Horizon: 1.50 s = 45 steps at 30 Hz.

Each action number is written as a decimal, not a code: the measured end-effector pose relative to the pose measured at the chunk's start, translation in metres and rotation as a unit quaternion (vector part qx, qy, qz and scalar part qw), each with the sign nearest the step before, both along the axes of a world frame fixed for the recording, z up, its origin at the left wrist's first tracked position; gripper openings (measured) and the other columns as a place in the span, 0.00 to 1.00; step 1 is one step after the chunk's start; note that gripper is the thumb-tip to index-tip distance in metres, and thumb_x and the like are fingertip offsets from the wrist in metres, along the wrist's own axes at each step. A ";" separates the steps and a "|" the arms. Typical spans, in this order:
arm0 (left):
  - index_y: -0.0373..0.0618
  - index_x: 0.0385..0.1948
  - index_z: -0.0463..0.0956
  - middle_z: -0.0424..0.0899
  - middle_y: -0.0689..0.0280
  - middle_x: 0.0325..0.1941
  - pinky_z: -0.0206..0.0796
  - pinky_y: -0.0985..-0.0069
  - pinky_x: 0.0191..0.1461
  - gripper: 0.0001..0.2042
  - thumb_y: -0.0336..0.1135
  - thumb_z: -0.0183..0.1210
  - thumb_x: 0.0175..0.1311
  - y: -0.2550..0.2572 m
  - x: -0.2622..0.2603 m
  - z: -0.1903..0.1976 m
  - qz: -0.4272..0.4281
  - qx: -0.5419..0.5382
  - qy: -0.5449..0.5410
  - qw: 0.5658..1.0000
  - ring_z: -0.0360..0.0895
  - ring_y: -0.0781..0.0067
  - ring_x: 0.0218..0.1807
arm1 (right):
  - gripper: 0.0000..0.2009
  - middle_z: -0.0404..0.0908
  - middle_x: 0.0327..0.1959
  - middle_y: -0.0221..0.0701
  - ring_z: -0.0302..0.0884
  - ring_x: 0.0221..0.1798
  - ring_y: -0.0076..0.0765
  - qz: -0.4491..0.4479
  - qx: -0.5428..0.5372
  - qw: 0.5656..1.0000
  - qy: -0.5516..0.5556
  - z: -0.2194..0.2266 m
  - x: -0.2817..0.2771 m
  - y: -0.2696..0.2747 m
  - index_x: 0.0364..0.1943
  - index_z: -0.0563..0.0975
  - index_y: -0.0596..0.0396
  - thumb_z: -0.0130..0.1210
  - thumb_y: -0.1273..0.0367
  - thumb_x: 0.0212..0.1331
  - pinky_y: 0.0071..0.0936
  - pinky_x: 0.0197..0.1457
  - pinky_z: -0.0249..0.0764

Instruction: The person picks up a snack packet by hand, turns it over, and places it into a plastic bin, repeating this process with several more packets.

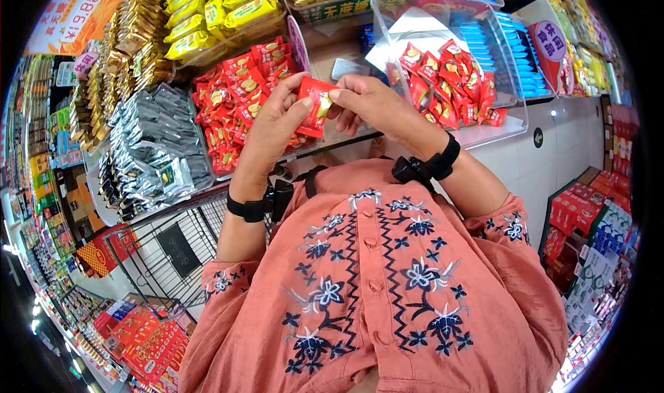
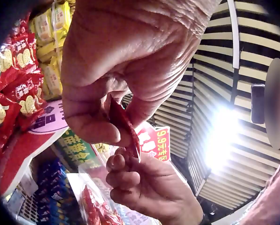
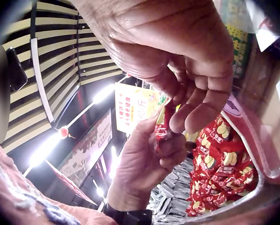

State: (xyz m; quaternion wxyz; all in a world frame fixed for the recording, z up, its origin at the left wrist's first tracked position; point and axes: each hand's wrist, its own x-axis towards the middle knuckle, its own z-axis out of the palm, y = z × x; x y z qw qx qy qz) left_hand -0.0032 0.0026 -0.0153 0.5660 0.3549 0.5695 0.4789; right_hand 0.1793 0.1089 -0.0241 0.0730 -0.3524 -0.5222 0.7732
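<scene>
A small red snack packet (image 1: 317, 108) is held up between both hands in the head view, above the front edge of the bins. My left hand (image 1: 278, 120) pinches its left side between thumb and fingers. The thumb and forefinger of my right hand (image 1: 377, 106) pinch its upper right edge. The left wrist view shows the packet (image 2: 123, 124) nearly edge-on, with both hands' fingertips close together on it. In the right wrist view part of the packet (image 3: 162, 129) shows between the fingers, the rest covered by them.
Red packets fill a bin (image 1: 238, 92) at the left and a clear bin (image 1: 515, 102) at the right. Silver packets (image 1: 155, 144) lie further left, yellow ones (image 1: 221, 12) behind. A wire shopping cart (image 1: 169, 244) stands below at the left.
</scene>
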 end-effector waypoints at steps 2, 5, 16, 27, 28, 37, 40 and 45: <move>0.39 0.67 0.62 0.81 0.66 0.43 0.69 0.84 0.37 0.23 0.36 0.53 0.74 0.000 0.000 -0.002 -0.001 0.002 -0.001 1.000 0.76 0.84 0.38 | 0.14 0.83 0.35 0.32 0.82 0.29 0.26 0.005 -0.002 1.000 -0.004 0.000 0.001 0.000 0.39 0.74 0.57 0.50 0.59 0.71 0.22 0.28 0.78; 0.38 0.67 0.62 0.81 0.66 0.43 0.70 0.84 0.36 0.23 0.36 0.52 0.74 0.001 0.000 -0.001 -0.006 -0.007 -0.004 1.000 0.76 0.84 0.37 | 0.14 0.83 0.35 0.31 0.82 0.29 0.25 0.009 -0.009 1.000 -0.003 0.000 0.003 0.001 0.38 0.74 0.56 0.50 0.58 0.72 0.22 0.28 0.77; 0.39 0.66 0.63 0.80 0.68 0.43 0.69 0.86 0.34 0.23 0.37 0.53 0.73 0.002 0.004 0.000 -0.009 -0.016 0.012 1.000 0.75 0.85 0.39 | 0.14 0.83 0.32 0.32 0.83 0.28 0.26 -0.001 -0.012 1.000 0.003 -0.006 0.006 0.001 0.38 0.75 0.58 0.50 0.59 0.71 0.22 0.27 0.78; 0.41 0.66 0.64 0.79 0.70 0.41 0.69 0.85 0.31 0.23 0.39 0.53 0.73 0.000 0.003 -0.002 -0.007 -0.024 0.024 0.999 0.75 0.86 0.37 | 0.15 0.83 0.33 0.33 0.83 0.28 0.27 0.008 -0.017 1.000 -0.008 -0.005 0.005 0.000 0.39 0.75 0.59 0.50 0.59 0.71 0.23 0.26 0.78; 0.41 0.66 0.64 0.79 0.70 0.41 0.69 0.85 0.31 0.23 0.39 0.53 0.73 -0.001 0.001 -0.002 -0.012 -0.025 0.029 0.999 0.75 0.86 0.36 | 0.15 0.82 0.33 0.33 0.83 0.28 0.27 0.008 -0.019 1.000 -0.009 -0.005 0.005 -0.001 0.39 0.75 0.59 0.50 0.59 0.71 0.23 0.26 0.78; 0.41 0.65 0.68 0.73 0.75 0.39 0.64 0.87 0.42 0.21 0.35 0.54 0.74 -0.003 0.005 0.008 0.009 -0.036 0.012 0.999 0.69 0.89 0.38 | 0.16 0.82 0.32 0.33 0.82 0.28 0.27 -0.001 -0.019 1.000 0.002 -0.005 0.005 -0.004 0.39 0.75 0.59 0.53 0.58 0.70 0.24 0.27 0.78; 0.41 0.65 0.68 0.74 0.74 0.40 0.65 0.87 0.43 0.21 0.36 0.53 0.74 -0.003 0.005 0.006 0.011 -0.039 0.013 0.999 0.70 0.88 0.39 | 0.16 0.82 0.31 0.33 0.82 0.29 0.28 0.007 -0.017 1.000 0.005 -0.005 0.005 -0.004 0.38 0.75 0.59 0.55 0.57 0.69 0.24 0.28 0.78; 0.41 0.66 0.68 0.74 0.73 0.41 0.66 0.86 0.45 0.21 0.36 0.53 0.74 -0.004 0.004 0.006 0.011 -0.055 0.008 0.998 0.71 0.88 0.40 | 0.16 0.82 0.30 0.33 0.82 0.28 0.28 0.005 -0.021 1.000 0.009 -0.007 0.005 -0.006 0.36 0.74 0.59 0.55 0.58 0.68 0.24 0.28 0.78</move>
